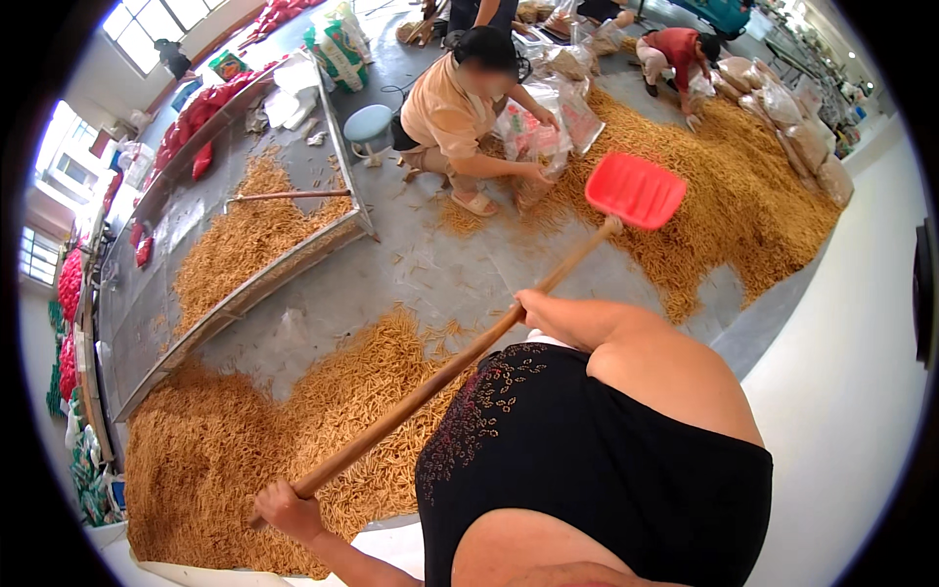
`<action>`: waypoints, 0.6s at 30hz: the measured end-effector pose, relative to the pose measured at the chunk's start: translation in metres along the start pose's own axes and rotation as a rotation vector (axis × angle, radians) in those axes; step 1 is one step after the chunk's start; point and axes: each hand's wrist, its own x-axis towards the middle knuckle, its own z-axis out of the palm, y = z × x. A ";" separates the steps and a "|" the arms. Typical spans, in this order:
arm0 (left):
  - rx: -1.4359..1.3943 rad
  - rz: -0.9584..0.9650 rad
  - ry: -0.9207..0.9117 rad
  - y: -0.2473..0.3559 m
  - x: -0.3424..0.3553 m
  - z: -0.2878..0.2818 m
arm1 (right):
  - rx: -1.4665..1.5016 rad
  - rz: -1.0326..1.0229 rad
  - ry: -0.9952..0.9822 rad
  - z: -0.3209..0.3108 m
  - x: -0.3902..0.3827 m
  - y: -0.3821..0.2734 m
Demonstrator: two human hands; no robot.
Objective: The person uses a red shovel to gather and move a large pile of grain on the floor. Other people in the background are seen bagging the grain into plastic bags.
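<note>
Both my hands are wrapped round the long wooden handle of a shovel [411, 403] with a red ribbed blade. My left hand [289, 509] grips near the handle's lower end, over a heap of golden-brown stick-shaped pieces [205, 455]. Farther up the shaft, my right hand [528, 305] is closed on it in front of my body. The red blade [636, 190] is at the far end, raised to the right of a co-worker; no pieces show on it. Behind the blade spreads a larger heap [719, 210] of the same pieces.
A co-worker [460, 108] bends over a clear plastic bag [543, 137]; another person [675, 59] crouches by the far heap near filled sacks [782, 108]. A low framed table [274, 254] at left carries more pieces and a wooden-handled tool. A blue stool [369, 124] stands beside it.
</note>
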 end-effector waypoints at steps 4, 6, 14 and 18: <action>0.042 0.122 0.181 0.049 0.064 -0.105 | 0.052 0.125 0.006 -0.019 0.034 0.005; 0.052 0.175 0.256 0.084 0.088 -0.145 | 0.049 0.167 0.091 -0.033 0.036 0.001; 0.215 0.016 0.902 0.198 0.115 -0.207 | 0.055 0.397 -0.151 -0.062 0.044 -0.040; 0.102 -0.024 1.104 0.235 0.111 -0.208 | 0.031 0.366 -0.292 -0.107 0.047 -0.080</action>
